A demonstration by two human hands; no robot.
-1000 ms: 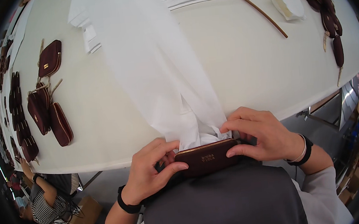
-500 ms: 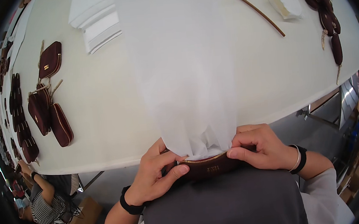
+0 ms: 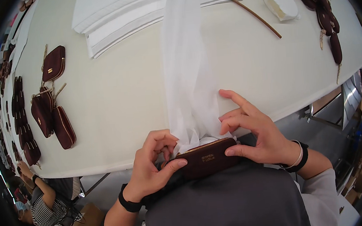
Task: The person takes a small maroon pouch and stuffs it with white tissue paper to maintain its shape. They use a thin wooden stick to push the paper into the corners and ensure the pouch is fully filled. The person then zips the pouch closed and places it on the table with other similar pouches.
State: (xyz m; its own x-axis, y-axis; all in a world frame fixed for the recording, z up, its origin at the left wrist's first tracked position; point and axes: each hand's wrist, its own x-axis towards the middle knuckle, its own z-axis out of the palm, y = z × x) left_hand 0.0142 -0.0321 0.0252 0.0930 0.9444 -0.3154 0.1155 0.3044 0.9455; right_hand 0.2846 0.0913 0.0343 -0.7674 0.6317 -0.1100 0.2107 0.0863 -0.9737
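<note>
A dark burgundy zip purse [image 3: 206,157] rests against my apron, its gold zipper edge facing the table. Out of its mouth comes a long sheet of white tissue paper [image 3: 189,82], bunched at the zipper and narrowing as it runs away over the table. At the purse's left end, my left hand [image 3: 153,160] grips it, thumb in front and fingers curled behind. My right hand [image 3: 254,134] has its thumb on the purse's right end. Its index and middle fingers stretch out beside the tissue's right edge; its lower fingers are partly hidden.
White paper stacks [image 3: 126,27] lie at the table's far side beside a thin brown stick [image 3: 259,19]. Burgundy purses [image 3: 64,127] with cords sit at left, more [image 3: 336,47] at far right near a white wrapped bundle [image 3: 281,3]. Another person [image 3: 46,202] works at lower left.
The tissue has gone from a wide sheet to a narrow gathered strip. My right fingers have opened and reached forward along it. The purse has tilted, its right end higher.
</note>
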